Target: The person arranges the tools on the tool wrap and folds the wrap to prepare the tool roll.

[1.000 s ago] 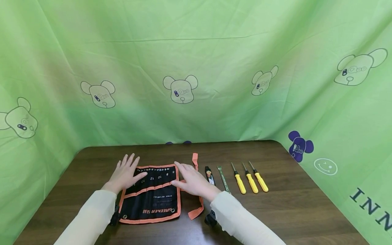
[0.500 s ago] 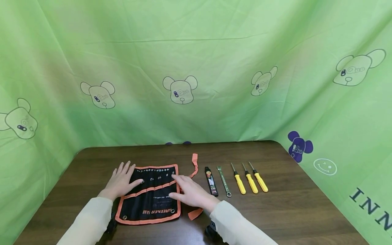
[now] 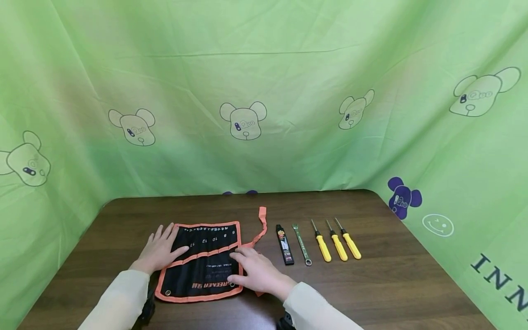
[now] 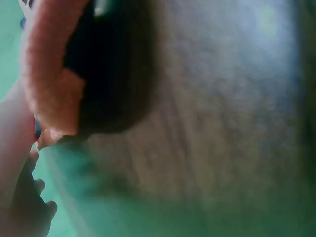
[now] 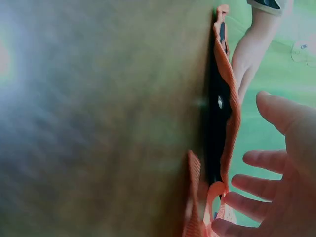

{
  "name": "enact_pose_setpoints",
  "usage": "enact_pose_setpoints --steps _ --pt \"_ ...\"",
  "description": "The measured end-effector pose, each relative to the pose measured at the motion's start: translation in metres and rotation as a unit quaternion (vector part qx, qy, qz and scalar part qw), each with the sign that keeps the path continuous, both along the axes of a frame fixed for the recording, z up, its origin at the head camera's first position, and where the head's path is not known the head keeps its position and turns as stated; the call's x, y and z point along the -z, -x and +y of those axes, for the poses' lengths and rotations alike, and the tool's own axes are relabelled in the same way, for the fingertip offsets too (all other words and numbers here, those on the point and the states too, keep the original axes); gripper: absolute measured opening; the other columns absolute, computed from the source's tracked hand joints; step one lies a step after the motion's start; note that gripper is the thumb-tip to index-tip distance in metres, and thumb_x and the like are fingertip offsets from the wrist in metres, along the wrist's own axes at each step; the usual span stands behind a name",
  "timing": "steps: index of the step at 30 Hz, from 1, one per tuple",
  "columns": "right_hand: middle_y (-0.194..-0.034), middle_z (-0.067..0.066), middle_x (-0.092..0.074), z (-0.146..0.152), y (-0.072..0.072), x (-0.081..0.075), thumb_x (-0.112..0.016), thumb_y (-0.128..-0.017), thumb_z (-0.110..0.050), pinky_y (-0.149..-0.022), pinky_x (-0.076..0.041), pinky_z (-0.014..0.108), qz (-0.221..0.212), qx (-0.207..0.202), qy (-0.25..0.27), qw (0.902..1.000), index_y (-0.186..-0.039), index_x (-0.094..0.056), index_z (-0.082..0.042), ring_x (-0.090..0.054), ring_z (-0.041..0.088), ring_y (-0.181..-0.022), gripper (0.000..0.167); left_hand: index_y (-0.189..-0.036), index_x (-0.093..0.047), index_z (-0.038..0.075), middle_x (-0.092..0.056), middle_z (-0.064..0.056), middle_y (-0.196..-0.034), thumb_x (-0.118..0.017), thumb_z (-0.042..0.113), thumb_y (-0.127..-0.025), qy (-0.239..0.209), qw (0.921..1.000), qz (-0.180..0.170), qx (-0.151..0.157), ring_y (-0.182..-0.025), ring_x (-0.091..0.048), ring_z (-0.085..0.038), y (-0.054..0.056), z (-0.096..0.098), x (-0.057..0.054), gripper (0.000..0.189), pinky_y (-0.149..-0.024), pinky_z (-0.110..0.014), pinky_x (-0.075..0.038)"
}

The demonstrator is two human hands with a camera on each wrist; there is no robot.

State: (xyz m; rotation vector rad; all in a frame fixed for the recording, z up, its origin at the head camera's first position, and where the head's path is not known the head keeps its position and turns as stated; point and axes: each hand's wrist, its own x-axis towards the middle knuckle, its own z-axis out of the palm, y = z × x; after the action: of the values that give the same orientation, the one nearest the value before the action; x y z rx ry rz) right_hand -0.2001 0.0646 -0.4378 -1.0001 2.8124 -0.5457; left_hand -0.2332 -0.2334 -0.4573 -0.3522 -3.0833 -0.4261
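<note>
A black tool pouch with orange trim and a row of size numbers lies flat on the table. My left hand rests at its left edge, fingers stretched away from me and thumb over the cloth. Over the right edge lies my right hand, covering part of the printed lettering. In the right wrist view its fingers are spread beside the pouch's raised orange edge; firm contact is hard to tell. An orange strap trails from the pouch's right side, partly hidden by the right hand.
To the right of the pouch lie a black slim box or tube with a printed label, a combination wrench and three yellow-handled screwdrivers in a row. A green curtain hangs behind the wooden table.
Both hands have slid toward me along the pouch's sides, the left one also outward. The pouch's left side has shifted slightly left. The black item and wrench, partly covered earlier, are now fully visible.
</note>
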Motion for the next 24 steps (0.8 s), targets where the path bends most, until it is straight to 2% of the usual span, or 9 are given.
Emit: enact_pose_setpoints --steps 6,16,24 --pt "-0.132 0.008 -0.046 -0.0001 -0.0039 0.0048 -0.064 -0.084 -0.044 -0.097 -0.037 0.040 0.012 0.002 -0.016 0.9998 -0.125 -0.057 -0.012 -0.042 0.025 -0.122 0.052 -0.140 -0.029 -0.008 -0.022 -0.028 -0.144 -0.050 0.047 -0.091 -0.003 1.0000 -0.003 -0.002 -0.129 -0.012 -0.051 0.0013 -0.0025 0.0062 0.077 -0.099 -0.064 -0.012" --pt "-0.133 0.008 -0.046 -0.0029 -0.0049 0.0062 -0.067 -0.082 -0.042 -0.097 -0.036 0.040 0.028 0.000 -0.056 0.9981 -0.118 -0.063 -0.012 -0.042 0.023 -0.121 0.047 -0.138 -0.031 -0.009 -0.023 -0.029 -0.143 -0.051 0.047 -0.090 -0.010 0.9999 -0.012 -0.005 -0.129 -0.013 -0.051 -0.0029 -0.0009 0.0026 0.076 -0.099 -0.065 -0.012" --pt "-0.131 0.007 -0.047 -0.0051 -0.0058 0.0042 -0.069 -0.080 -0.039 -0.097 -0.036 0.039 0.043 -0.005 -0.068 0.9967 -0.115 -0.063 -0.011 -0.043 0.021 -0.119 0.045 -0.138 -0.032 -0.008 -0.023 -0.032 -0.142 -0.051 0.049 -0.090 0.001 0.9994 -0.029 -0.019 -0.128 -0.013 -0.052 -0.0036 0.0004 0.0017 0.077 -0.099 -0.064 -0.011"
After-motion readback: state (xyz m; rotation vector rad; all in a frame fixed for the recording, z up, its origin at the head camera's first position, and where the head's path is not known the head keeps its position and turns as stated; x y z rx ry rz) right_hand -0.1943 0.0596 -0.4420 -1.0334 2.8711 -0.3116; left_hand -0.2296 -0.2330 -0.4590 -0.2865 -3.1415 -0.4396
